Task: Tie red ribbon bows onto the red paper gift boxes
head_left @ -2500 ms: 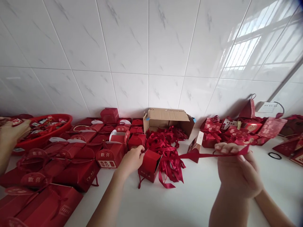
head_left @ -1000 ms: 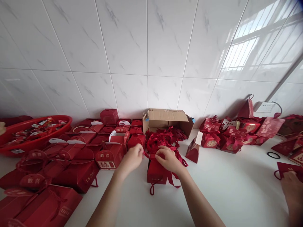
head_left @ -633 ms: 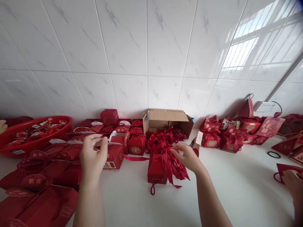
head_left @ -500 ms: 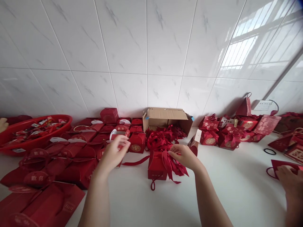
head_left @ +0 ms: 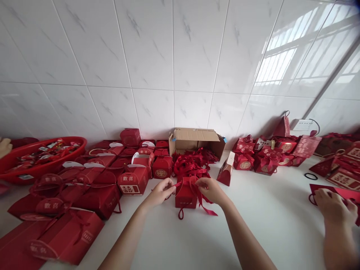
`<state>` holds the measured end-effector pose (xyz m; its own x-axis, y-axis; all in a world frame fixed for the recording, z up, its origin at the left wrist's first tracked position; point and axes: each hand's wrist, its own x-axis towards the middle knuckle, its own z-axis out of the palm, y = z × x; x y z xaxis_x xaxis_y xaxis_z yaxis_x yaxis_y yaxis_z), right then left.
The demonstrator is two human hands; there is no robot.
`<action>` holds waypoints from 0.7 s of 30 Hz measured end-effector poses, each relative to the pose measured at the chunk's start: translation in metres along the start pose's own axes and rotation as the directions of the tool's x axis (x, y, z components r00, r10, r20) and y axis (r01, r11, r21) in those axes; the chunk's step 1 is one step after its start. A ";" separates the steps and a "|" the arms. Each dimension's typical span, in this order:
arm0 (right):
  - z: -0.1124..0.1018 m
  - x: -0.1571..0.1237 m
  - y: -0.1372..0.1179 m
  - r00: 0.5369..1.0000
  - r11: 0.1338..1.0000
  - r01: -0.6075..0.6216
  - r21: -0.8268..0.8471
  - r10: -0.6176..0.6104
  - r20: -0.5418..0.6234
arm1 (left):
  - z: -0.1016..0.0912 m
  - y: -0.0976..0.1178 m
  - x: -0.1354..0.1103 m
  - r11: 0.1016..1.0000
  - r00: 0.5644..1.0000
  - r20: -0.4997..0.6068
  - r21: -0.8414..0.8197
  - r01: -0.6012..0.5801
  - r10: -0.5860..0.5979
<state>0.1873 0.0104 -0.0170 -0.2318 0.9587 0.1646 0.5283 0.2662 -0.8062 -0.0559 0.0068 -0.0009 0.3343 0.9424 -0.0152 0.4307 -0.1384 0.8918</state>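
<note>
A small red gift box [head_left: 185, 197] stands on the white counter [head_left: 253, 225] in front of me. A red ribbon [head_left: 200, 198] runs across its top and trails down its right side. My left hand [head_left: 160, 191] pinches the ribbon's left end beside the box. On the other side, my right hand [head_left: 210, 189] pinches the ribbon at the box's top. Behind the box lies a heap of loose red ribbons [head_left: 194, 165].
A cardboard box [head_left: 194, 140] lies open against the tiled wall. Many red gift boxes [head_left: 92, 180] crowd the left side, by a red basin [head_left: 39, 157]. Tied boxes [head_left: 261, 157] sit at the right. Another person's hand [head_left: 332, 206] touches a flat red box at the right edge.
My left hand came back in from the left, drawing the ribbon's end to the box. Both hands now meet at the box top. The view shifted slightly.
</note>
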 end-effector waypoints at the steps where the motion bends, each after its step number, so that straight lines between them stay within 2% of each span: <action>1: 0.002 -0.001 0.001 1.000 1.000 -0.004 0.006 0.004 -0.024 | -0.002 0.000 -0.001 1.000 1.000 -0.018 -0.021 -0.002 0.001; 4: 0.009 -0.006 0.001 0.998 1.000 -0.017 0.026 0.019 -0.062 | -0.003 -0.005 0.002 0.998 0.993 -0.121 -0.058 -0.006 -0.001; 8: 0.014 -0.010 0.003 1.000 0.998 -0.007 0.055 0.007 -0.011 | 0.001 -0.014 0.010 0.999 0.963 -0.268 -0.050 -0.002 -0.012; 11: 0.015 -0.010 0.007 1.000 0.998 -0.027 0.058 0.028 -0.010 | 0.005 -0.017 0.009 1.000 0.942 -0.334 -0.020 -0.013 0.006; 16: 0.009 -0.013 0.007 0.998 0.998 -0.029 0.050 0.031 -0.046 | 0.003 -0.008 -0.003 0.999 0.942 -0.330 0.025 -0.047 0.053; 21: -0.001 -0.022 -0.005 1.000 0.997 0.026 0.072 -0.027 0.005 | -0.006 0.006 -0.016 0.993 0.950 -0.293 0.074 -0.088 0.106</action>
<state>0.1910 -0.0123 -0.0157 -0.2495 0.9509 0.1833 0.4622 0.2833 -0.8403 -0.0634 -0.0075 0.0075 0.1180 0.9701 0.2122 0.4606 -0.2428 0.8538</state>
